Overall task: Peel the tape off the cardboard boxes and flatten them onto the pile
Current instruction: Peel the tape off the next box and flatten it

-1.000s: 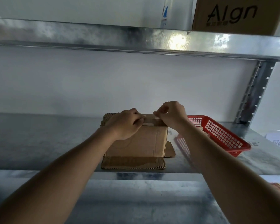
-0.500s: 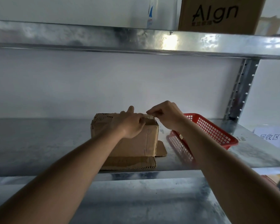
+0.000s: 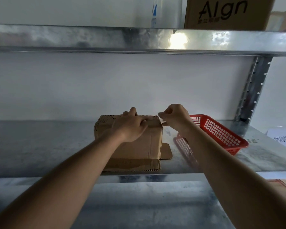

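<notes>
A small brown cardboard box (image 3: 149,142) stands on the metal shelf (image 3: 40,146), its bottom flaps spread flat toward me and to the right. My left hand (image 3: 130,128) presses down on the box's top front edge, fingers curled over it. My right hand (image 3: 175,118) is just off the box's top right corner, thumb and fingers pinched on a pale strip of tape (image 3: 162,120) that reaches back toward the corner. The tape is thin and hard to see.
A red plastic mesh basket (image 3: 221,134) sits right of the box, under my right forearm. A paper label (image 3: 284,138) lies at the shelf's far right. An upper shelf (image 3: 139,40) carries a printed cardboard carton (image 3: 226,12). A steel upright (image 3: 253,90) stands at the right.
My right hand has drawn rightward off the box's top, pulling the tape away from the corner. My left hand has stayed pressed on the box. The view has shifted slightly right.
</notes>
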Motion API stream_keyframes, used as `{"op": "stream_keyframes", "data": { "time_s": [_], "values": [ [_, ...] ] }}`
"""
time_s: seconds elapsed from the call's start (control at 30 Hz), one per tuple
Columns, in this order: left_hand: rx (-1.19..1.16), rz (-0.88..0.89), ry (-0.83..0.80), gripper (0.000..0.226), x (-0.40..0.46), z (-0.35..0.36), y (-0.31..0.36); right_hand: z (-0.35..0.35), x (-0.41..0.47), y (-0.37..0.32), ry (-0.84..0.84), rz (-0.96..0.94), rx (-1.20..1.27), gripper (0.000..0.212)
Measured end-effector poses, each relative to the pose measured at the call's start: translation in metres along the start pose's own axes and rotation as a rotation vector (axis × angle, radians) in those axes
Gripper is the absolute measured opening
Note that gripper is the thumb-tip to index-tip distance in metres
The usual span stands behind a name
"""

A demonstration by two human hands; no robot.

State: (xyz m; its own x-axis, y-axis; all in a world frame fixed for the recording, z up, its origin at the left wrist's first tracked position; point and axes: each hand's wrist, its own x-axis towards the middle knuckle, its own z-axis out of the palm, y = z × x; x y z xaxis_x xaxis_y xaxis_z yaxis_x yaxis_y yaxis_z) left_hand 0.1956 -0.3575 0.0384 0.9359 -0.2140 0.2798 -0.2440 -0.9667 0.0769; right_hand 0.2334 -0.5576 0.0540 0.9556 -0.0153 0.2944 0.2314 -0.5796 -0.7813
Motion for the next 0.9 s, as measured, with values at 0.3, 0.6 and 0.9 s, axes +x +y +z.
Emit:
{"op": "stream_keyframes", "data": {
  "time_s": [0.3, 0.6, 0.9],
  "values": [
    [-0.187, 0.131, -0.021, 0.042, 0.006, -0.004, 0.014, -0.004, -0.017, 0.016, 0.036, 0.131, 0.404, 0.04],
    [0.038, 0.183, -0.022, 0.079, 0.004, 0.006, 0.01, 0.016, -0.022, 0.028, 0.006, 0.203, 0.668, 0.009],
    [0.079, 0.141, -0.007, 0.079, -0.007, 0.008, 0.017, 0.013, -0.034, 0.029, 0.012, 0.187, 0.761, 0.015]
  ]
}}
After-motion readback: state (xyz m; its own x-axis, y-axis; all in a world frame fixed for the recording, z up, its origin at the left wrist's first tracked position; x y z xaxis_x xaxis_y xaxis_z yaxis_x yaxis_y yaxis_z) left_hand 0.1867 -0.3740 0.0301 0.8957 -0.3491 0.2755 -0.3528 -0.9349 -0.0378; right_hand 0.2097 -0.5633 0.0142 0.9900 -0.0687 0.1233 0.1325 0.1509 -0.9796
